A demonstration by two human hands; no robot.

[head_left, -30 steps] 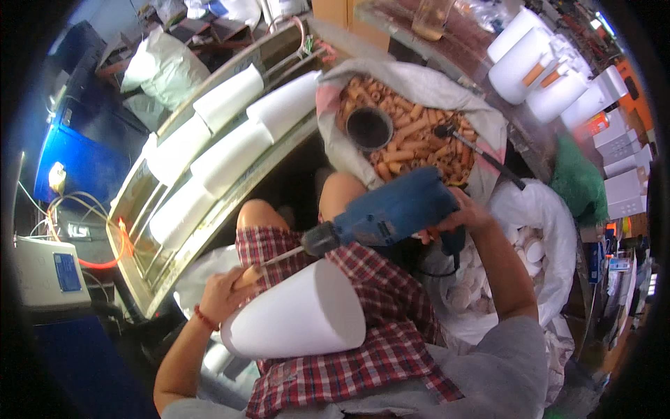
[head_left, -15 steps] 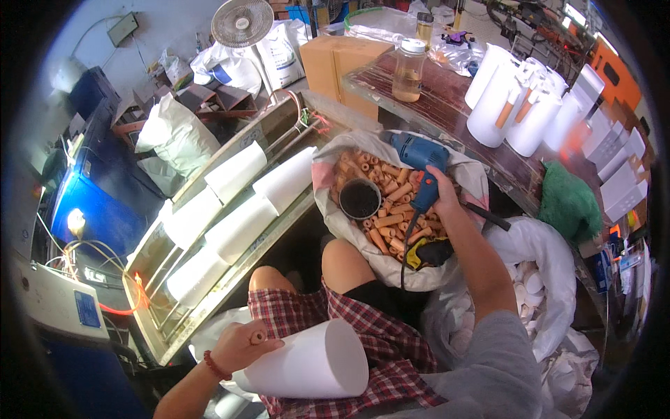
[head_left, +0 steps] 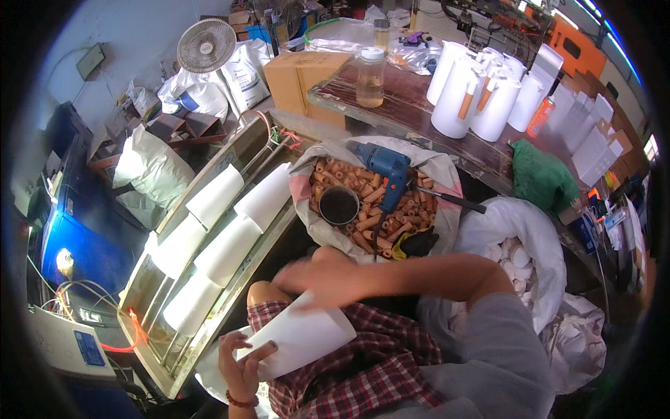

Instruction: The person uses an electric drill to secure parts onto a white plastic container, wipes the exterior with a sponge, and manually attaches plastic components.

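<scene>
Since half a second ago the right hand [head_left: 310, 278] has let go of the blue electric drill [head_left: 386, 170], which now lies on its side on the open white sack of short orange-brown tubes [head_left: 370, 204], and the arm has swung back across the lap to the white paper cone [head_left: 296, 336]. That hand is blurred with motion, so whether its fingers are spread or pressed together cannot be told; it lies at the cone's upper edge, at about twelve o'clock of it.

Going from the left: a long metal tray [head_left: 209, 279] runs diagonally from seven o'clock toward one o'clock, with more white cones lying in two rows in it. Just right of its lower end, the left hand [head_left: 241, 356] grips the narrow end of the white paper cone, fingers curled around it and thumb on top, a red band on the wrist. The cone rests tilted across the red-and-white checked shorts [head_left: 363, 363], its wide mouth pointing toward three o'clock.

At twelve o'clock of the lap sits the sack, with a dark round cup [head_left: 339, 204] among the tubes at the drill's eight o'clock. Farther right, at two o'clock, a dark wooden table [head_left: 412, 94] carries a clear plastic jar [head_left: 370, 78] and a cluster of upright white cones [head_left: 481, 94]; a green cloth [head_left: 541, 178] hangs at its near edge.
</scene>
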